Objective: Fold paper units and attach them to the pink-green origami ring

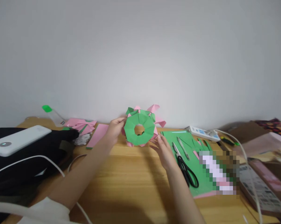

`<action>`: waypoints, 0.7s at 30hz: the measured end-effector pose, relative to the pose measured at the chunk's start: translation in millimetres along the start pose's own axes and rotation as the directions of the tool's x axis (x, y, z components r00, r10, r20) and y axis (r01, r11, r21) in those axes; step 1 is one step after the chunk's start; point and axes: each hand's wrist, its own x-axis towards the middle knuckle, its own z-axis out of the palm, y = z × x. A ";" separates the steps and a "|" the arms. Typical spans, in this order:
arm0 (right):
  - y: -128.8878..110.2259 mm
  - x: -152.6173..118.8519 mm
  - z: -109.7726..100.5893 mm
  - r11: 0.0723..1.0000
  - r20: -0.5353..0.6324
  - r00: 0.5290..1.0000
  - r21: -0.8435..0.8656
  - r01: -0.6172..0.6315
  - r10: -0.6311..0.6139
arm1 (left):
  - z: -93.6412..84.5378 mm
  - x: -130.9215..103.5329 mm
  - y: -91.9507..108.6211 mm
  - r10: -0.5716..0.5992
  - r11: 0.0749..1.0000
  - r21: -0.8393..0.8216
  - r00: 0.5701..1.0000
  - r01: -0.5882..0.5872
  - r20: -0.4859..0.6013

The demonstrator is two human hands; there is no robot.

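Note:
A folded paper ring (pixel 130 133) is held up above the wooden table (pixel 121 186), its green face with a round central hole turned toward me. Pink folded points stick out around its edge, the longest at the upper right. My left hand (pixel 116 128) pinches the ring's left edge. At the lower right edge, the fingers of my right hand (pixel 163 149) close on a pink part of it. Scissors with black handles (pixel 188 174) lie on green paper (pixel 201 180) to the right, beside a slim pen-like tool (pixel 183 148).
Pink folded pieces (pixel 83 125) and a pink sheet (pixel 98 135) lie at the back left. A white power bank (pixel 21 140) rests on black cloth (pixel 58 146). At the right are a power strip (pixel 203 133), a white cable (pixel 250 174) and green scraps (pixel 203 144).

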 end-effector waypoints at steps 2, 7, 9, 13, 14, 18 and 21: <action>-0.1 -2.7 7.4 1.000 0.044 0.999 0.026 -0.008 0.007 | 3.8 -0.9 -7.9 -0.059 0.998 0.003 0.998 0.059 -0.008; 0.8 2.5 16.4 0.997 -0.021 0.999 0.074 0.026 -0.025 | 7.5 -5.7 -18.0 -0.092 0.994 0.054 0.995 0.094 -0.045; 1.9 5.0 15.7 0.996 -0.025 0.998 0.078 0.053 -0.051 | 5.7 -9.0 -17.3 -0.074 0.994 0.075 0.997 0.076 -0.038; 4.5 7.4 10.9 0.990 0.011 0.992 0.074 0.123 -0.124 | -1.3 -17.3 -14.1 -0.039 0.995 0.091 0.999 0.035 0.036; 5.2 7.8 9.2 0.987 0.019 0.989 0.071 0.143 -0.145 | -3.4 -19.3 -13.6 -0.031 0.996 0.090 0.998 0.025 0.060; 8.5 7.6 0.5 0.976 0.067 0.974 0.049 0.214 -0.217 | -12.3 -27.0 -9.5 0.014 0.994 0.109 0.989 -0.031 0.146; 10.3 5.9 -6.7 0.966 0.141 0.956 0.041 0.255 -0.258 | -15.7 -36.0 -0.5 0.090 0.976 0.177 0.979 -0.123 0.184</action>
